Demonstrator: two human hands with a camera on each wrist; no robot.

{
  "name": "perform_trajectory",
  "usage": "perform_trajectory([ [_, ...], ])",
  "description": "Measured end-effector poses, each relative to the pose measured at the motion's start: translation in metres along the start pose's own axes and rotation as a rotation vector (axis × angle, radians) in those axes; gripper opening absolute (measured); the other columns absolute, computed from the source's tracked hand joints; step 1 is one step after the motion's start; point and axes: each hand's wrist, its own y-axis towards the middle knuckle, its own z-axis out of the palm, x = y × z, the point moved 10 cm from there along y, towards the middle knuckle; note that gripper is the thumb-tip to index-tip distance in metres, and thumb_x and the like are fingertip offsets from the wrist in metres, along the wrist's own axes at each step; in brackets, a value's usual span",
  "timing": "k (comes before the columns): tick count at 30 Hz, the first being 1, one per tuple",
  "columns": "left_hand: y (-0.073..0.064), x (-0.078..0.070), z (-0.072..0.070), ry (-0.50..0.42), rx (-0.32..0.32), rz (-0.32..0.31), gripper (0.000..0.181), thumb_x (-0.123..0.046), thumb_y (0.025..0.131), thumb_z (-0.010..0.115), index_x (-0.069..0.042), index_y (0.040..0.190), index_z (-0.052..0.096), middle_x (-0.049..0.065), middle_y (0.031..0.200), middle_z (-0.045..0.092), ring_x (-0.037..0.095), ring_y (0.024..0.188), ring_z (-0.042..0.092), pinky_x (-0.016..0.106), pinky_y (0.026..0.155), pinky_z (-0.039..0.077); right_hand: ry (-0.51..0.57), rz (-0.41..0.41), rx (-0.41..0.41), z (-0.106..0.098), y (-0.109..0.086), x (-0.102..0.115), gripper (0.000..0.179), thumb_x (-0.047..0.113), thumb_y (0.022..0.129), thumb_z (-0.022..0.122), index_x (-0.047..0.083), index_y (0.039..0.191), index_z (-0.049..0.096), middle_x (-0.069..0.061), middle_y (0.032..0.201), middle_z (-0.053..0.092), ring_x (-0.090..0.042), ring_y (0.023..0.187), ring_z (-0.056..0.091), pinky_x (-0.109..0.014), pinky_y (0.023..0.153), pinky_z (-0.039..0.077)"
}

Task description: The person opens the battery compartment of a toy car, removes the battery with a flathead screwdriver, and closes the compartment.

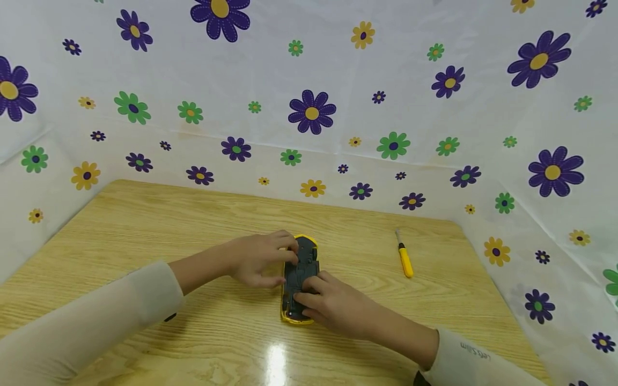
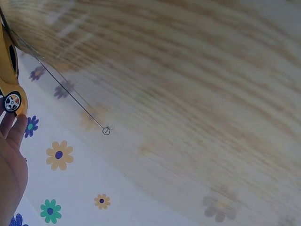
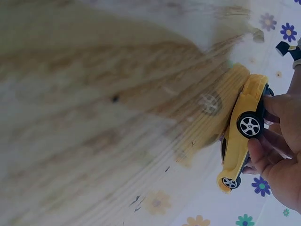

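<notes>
Steadying the overturned car (image 1: 295, 279)

The step in hand is seemingly one of bracing; the next move is probably calling for an even hold. Lying underside up on the bench (image 1: 217, 343), the car is sitting between both sets of fingers: the left hand's (image 1: 260, 260) are curling over its left edge, the right hand's (image 1: 340, 305) gripping its near right portion. A screwdriver (image 1: 404, 260) is lying apart, rightward.

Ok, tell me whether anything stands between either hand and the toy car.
Nothing visible does. The left hand and right hand both touch the upturned toy car; the yellow-handled tool lies apart, off to the car's right.
</notes>
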Motion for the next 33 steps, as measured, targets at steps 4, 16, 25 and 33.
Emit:
perform_trajectory([
  [4, 0.0, -0.004, -0.002, 0.01, -0.007, 0.012, 0.032, -0.034, 0.099, 0.063, -0.015, 0.124, 0.063, 0.005, 0.132, 0.053, 0.02, 0.123, 0.049, 0.036, 0.103, 0.053, -0.019, -0.012, -0.007, 0.0, -0.001, 0.002, 0.03, 0.029, 0.097, 0.074, 0.016, 0.124, 0.073, -0.002, 0.117, 0.063, -0.015, 0.101, 0.057, -0.025, 0.088, 0.057],
  [16, -0.004, 0.019, -0.009, -0.12, -0.174, -0.285, 0.028, -0.031, 0.103, 0.062, -0.015, 0.126, 0.064, 0.002, 0.134, 0.056, 0.02, 0.128, 0.051, 0.039, 0.106, 0.051, -0.015, -0.015, -0.032, -0.004, -0.001, 0.003, 0.03, 0.028, 0.096, 0.076, 0.015, 0.123, 0.074, -0.001, 0.115, 0.064, -0.015, 0.099, 0.059, -0.027, 0.087, 0.057],
  [25, -0.025, 0.041, -0.007, -0.484, -0.382, -0.707, 0.03, -0.021, 0.101, 0.067, -0.005, 0.127, 0.061, 0.009, 0.119, 0.062, 0.023, 0.1, 0.062, 0.032, 0.076, 0.06, 0.015, -0.01, -0.043, -0.004, -0.001, 0.002, 0.029, 0.026, 0.096, 0.076, 0.016, 0.122, 0.073, -0.001, 0.115, 0.064, -0.015, 0.1, 0.059, -0.028, 0.087, 0.057],
  [33, -0.043, 0.042, 0.031, -1.041, -0.39, -1.06, 0.04, -0.02, 0.101, 0.066, 0.0, 0.132, 0.05, 0.016, 0.118, 0.059, 0.027, 0.085, 0.066, 0.037, 0.071, 0.064, 0.026, -0.001, -0.032, -0.004, -0.001, 0.001, 0.029, 0.027, 0.096, 0.075, 0.016, 0.123, 0.073, -0.001, 0.116, 0.064, -0.015, 0.102, 0.059, -0.029, 0.089, 0.057],
])
